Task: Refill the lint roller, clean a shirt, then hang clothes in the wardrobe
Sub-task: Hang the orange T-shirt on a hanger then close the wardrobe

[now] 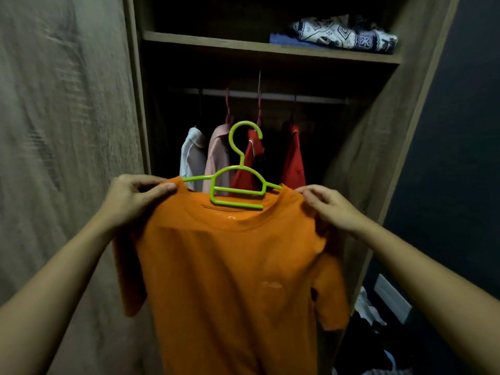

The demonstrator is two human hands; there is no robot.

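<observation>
A person's left hand (135,196) pinches one shoulder of an orange shirt (232,266) between thumb and curled fingers, while the right hand (330,207) closes its fingers on the other shoulder, just beside the collar. Both hands are clamped on the cloth, and the shirt hangs between them in the air, front spread wide, sleeves drooping at either side.

A green hanger (238,204) sits in the shirt's neck opening. Its arms run under the shoulders towards each hand, and its hook stands upright above the collar, free of any support.

Behind the shirt stands an open wardrobe (243,47). Beyond and above the shirt's collar a rail (297,98) crosses the dark interior, carrying a white shirt (192,155), a pink shirt (217,155) and two red shirts (254,163) side by side. The green hook shows in front of the pink and red ones and below the rail.

Higher above the shirt, on the wardrobe's shelf, lie a folded patterned cloth (343,32) and a folded blue cloth (284,39) touching it. To the left of the shirt stands a wood-grain door (67,131); to its right is a dark wall (460,131). Low to the right of the shirt's hem lies a heap of clothes (370,334).
</observation>
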